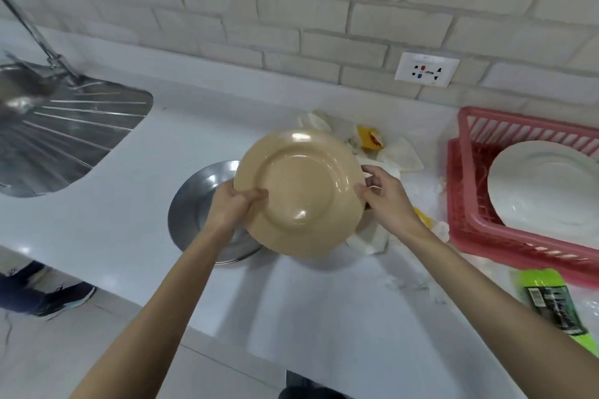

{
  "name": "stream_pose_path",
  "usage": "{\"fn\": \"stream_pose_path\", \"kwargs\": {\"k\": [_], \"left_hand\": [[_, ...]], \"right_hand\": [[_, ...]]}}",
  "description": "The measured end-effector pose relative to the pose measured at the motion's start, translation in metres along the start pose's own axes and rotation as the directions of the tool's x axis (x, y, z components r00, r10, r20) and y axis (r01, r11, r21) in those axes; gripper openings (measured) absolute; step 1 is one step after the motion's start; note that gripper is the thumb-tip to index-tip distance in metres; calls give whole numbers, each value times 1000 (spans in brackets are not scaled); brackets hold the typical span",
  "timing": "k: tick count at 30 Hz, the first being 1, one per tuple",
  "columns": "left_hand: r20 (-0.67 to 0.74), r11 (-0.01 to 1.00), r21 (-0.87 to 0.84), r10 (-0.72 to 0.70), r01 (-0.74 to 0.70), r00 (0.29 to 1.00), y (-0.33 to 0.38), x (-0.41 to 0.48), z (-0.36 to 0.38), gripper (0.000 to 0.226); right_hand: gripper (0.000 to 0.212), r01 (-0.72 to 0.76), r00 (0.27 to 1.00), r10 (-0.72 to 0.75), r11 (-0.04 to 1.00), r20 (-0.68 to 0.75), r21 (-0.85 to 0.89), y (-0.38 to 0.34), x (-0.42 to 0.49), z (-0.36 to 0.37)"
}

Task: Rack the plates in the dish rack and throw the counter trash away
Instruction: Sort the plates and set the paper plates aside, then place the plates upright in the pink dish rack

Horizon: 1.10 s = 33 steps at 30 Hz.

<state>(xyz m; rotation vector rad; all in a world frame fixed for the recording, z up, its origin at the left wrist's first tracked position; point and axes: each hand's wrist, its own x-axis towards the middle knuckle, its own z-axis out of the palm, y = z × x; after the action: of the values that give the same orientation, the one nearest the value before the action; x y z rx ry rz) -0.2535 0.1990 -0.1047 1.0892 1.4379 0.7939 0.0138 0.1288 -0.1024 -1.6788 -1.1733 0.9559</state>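
A: Where's the tan plate [298, 193]?
B: Above the table [129, 197], with the left hand [233, 204] and right hand [385, 194] pinching its rim, fingers mostly hidden beneath. It covers part of a steel plate [197, 214] and the crumpled trash [398, 152]. The pink dish rack [470, 172] holding a white plate [544, 185] is at the right, cut off.

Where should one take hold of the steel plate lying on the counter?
Best take the steel plate by its raised left rim, coming from the left. It lies flat on the counter, and the beige plate held above covers its right side.
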Motion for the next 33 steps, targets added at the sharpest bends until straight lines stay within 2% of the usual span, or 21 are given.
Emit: {"fn": "stream_pose_path", "kwargs": {"k": [3, 5, 8, 15, 18, 22, 26, 30, 33], "left_hand": [[-49, 988, 145, 64, -56, 997, -12, 6, -29, 43], [-84, 978, 188, 106, -88, 991, -20, 9, -44, 43], [-146, 961, 252, 156, -116, 977, -28, 16, -66, 56], [-297, 986, 161, 100, -54, 950, -53, 36, -103, 46], [-346, 985, 156, 128, -78, 929, -59, 43, -113, 44], [-351, 968, 228, 185, -108, 918, -66, 49, -120, 41], [-323, 950, 287, 216, -122, 922, -72, 57, -122, 28], [-300, 928, 348, 243, -131, 922, -82, 66, -124, 34], [-279, 927, 337, 268, -168, 922, -83, 64, -118, 21]], "right_hand": [[28, -3, 998, 5, 999, 58, -42, -3, 3, 31], [28, -9, 996, 15, 998, 89, -65, -5, 6, 52], [29, -19, 992, 30, 996, 121, -89, -8, 9, 82], [22, 49, 986, -8, 969, 169, -242, -7, 15, 139], [31, 92, 975, -21, 943, 219, -318, -8, 15, 154], [36, 132, 965, -18, 894, 260, -428, -7, 24, 164], [39, 128, 965, 15, 846, 263, -517, -7, 31, 164], [40, 123, 967, 31, 814, 254, -567, -8, 36, 160], [38, 102, 971, 60, 769, 231, -631, -9, 40, 158]]}}
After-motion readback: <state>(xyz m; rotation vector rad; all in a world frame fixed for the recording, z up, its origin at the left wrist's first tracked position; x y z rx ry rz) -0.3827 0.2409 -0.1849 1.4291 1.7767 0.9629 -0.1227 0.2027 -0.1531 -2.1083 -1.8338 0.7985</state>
